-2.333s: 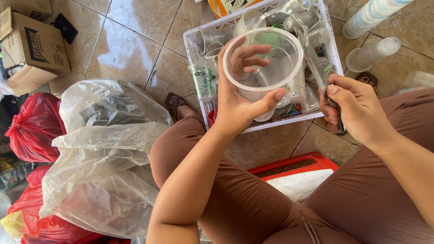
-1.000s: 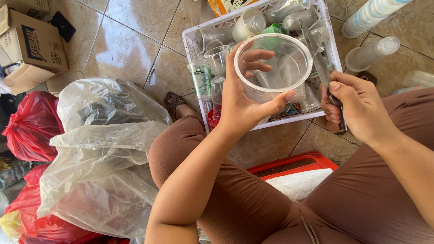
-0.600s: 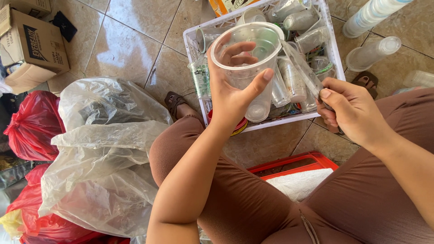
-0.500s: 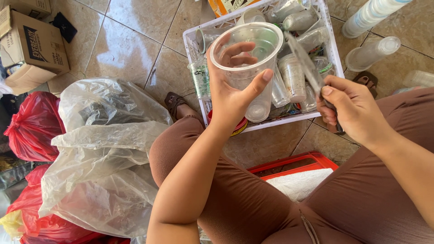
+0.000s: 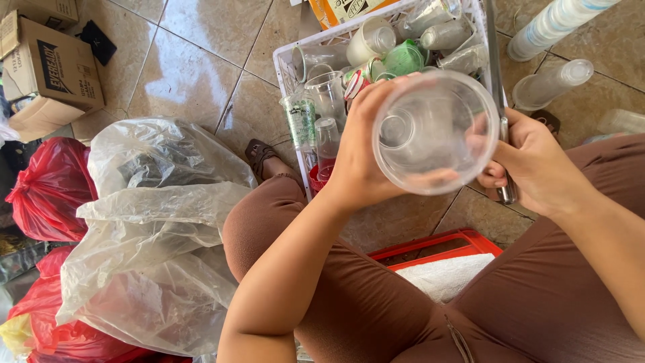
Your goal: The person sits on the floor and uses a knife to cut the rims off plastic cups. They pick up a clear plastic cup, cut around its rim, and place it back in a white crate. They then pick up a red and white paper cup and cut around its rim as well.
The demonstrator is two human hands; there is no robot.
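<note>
- Looking down, head view: left hand (image 5: 359, 161) wraps the clear round plastic cup (image 5: 435, 132), mouth toward the camera, above the white slatted plastic crate (image 5: 285, 67).
- Right hand (image 5: 537, 171), just right of the cup, pinches a thin metal blade (image 5: 500, 121).

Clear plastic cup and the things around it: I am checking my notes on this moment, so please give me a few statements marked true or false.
1. The left hand holds the clear plastic cup. True.
2. The cup is full of liquid. False: it looks empty.
3. The white crate holds many cups. True.
4. The right hand is empty. False: it grips a thin metal tool.
5. The clear plastic bags lie in the crate. False: they lie on the tiled floor.
</note>
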